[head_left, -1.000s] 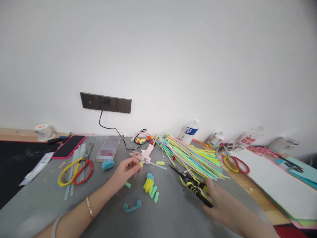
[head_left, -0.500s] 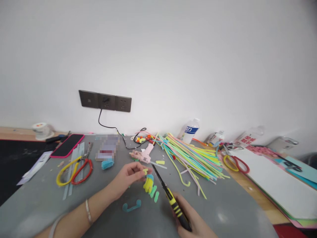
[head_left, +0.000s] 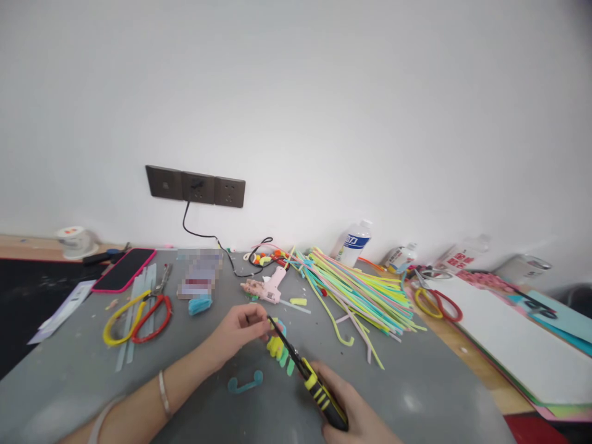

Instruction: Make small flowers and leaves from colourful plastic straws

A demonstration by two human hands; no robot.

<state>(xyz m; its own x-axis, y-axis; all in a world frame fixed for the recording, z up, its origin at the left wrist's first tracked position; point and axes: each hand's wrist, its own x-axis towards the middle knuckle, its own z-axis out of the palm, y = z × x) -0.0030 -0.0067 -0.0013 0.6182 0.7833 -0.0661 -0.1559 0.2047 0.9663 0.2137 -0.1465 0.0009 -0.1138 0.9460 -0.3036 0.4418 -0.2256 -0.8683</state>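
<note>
My left hand (head_left: pixel 247 325) has its thumb and fingers pinched together on a small yellow pipe cleaner piece, which the dark tool tip now mostly covers. In my right hand (head_left: pixel 349 401) are black-and-yellow scissors (head_left: pixel 308 372), their narrow blades pointing up and left to the left fingertips. Just under the blades lie a yellow fuzzy piece (head_left: pixel 274 348) and a green fuzzy piece (head_left: pixel 290 367), partly hidden. A blue pipe cleaner with curled ends (head_left: pixel 245 382) rests on the grey table (head_left: pixel 198 413) below my left wrist.
A pink glue gun (head_left: pixel 272 287) lies behind my hands. Right of it spreads a bundle of pipe cleaners (head_left: pixel 365 299). Yellow-and-red handled pliers (head_left: pixel 139 317) and a phone (head_left: pixel 124 270) are at left. A bottle (head_left: pixel 355 242) stands by the wall; more scissors (head_left: pixel 439 304) lie right.
My right hand has brought the scissors left, so their tip now meets the left fingertips and covers the yellow piece. My left hand has stayed nearly in place.
</note>
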